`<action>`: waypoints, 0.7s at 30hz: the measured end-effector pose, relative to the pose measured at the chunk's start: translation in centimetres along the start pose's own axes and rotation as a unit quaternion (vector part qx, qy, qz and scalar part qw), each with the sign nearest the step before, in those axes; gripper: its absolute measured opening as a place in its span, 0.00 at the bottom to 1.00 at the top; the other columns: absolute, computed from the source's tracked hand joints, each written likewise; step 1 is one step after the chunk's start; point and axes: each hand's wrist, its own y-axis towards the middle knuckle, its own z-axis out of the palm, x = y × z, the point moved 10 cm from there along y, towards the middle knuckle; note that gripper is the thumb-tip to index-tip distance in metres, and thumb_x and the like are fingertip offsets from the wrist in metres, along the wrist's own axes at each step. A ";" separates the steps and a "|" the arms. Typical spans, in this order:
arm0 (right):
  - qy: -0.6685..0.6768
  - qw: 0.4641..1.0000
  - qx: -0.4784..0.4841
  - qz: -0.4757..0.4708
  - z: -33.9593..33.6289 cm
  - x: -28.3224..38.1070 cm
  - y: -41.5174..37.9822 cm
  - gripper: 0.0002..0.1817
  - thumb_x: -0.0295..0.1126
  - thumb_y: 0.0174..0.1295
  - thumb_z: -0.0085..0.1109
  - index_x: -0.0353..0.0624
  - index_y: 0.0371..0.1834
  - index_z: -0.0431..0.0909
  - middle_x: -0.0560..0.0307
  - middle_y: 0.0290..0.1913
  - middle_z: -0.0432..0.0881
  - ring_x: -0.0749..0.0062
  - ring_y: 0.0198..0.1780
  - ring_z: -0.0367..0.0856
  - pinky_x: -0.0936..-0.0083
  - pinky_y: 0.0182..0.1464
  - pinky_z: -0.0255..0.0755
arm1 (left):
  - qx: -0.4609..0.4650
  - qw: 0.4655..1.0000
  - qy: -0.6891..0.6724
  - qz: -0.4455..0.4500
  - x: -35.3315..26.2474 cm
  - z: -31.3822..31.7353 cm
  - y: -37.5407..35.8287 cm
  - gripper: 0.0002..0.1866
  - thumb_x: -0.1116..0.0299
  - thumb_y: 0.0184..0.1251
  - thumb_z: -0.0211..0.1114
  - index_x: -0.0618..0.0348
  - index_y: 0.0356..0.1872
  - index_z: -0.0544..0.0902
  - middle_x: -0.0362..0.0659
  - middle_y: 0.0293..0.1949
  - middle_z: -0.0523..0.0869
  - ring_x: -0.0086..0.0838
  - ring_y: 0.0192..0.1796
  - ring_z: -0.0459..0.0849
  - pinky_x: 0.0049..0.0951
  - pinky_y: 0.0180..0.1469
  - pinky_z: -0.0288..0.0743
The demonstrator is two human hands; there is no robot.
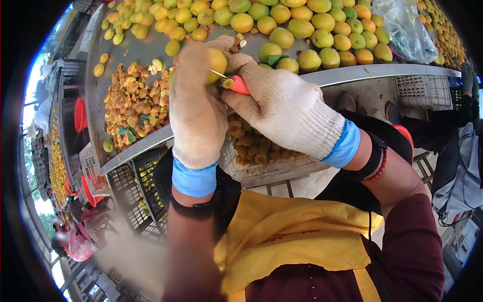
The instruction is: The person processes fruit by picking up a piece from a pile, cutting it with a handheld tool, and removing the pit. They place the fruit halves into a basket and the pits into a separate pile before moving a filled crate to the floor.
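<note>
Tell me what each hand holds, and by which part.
The right hand holds a tool by its red handle; the left hand holds a yellow fruit, exact contact unclear.

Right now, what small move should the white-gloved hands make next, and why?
Probably press the red-handled metal tool against the round yellow fruit: the left hand holds the fruit, the right hand grips the tool, its thin shaft at the fruit. Whether it has pierced is unclear.
</note>
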 end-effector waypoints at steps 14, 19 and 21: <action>0.429 0.883 0.148 0.117 3.2 1.3 -1.2 0.14 0.42 0.76 0.62 0.41 0.45 0.83 0.66 0.29 0.78 0.84 0.27 0.74 0.82 0.27 0.67 | 0.090 0.983 -0.154 0.046 -0.7 1.5 -0.4 0.46 0.33 0.84 0.33 0.74 0.69 0.73 0.59 0.48 0.90 0.48 0.53 0.88 0.42 0.62 0.82; 0.574 0.763 0.231 0.190 3.8 2.2 -2.5 0.13 0.42 0.75 0.62 0.44 0.38 0.80 0.67 0.26 0.74 0.86 0.23 0.69 0.82 0.21 0.59 | 0.076 0.981 0.084 0.160 -3.0 1.6 -0.9 0.42 0.36 0.85 0.38 0.72 0.68 0.76 0.55 0.43 0.90 0.41 0.50 0.90 0.35 0.58 0.83; 0.530 0.800 0.206 0.190 3.3 1.8 -2.4 0.13 0.42 0.75 0.62 0.44 0.38 0.79 0.67 0.25 0.73 0.86 0.22 0.68 0.81 0.21 0.58 | 0.054 0.975 0.148 0.156 -3.6 1.3 -0.9 0.39 0.38 0.86 0.40 0.71 0.68 0.76 0.54 0.42 0.90 0.38 0.49 0.90 0.32 0.56 0.84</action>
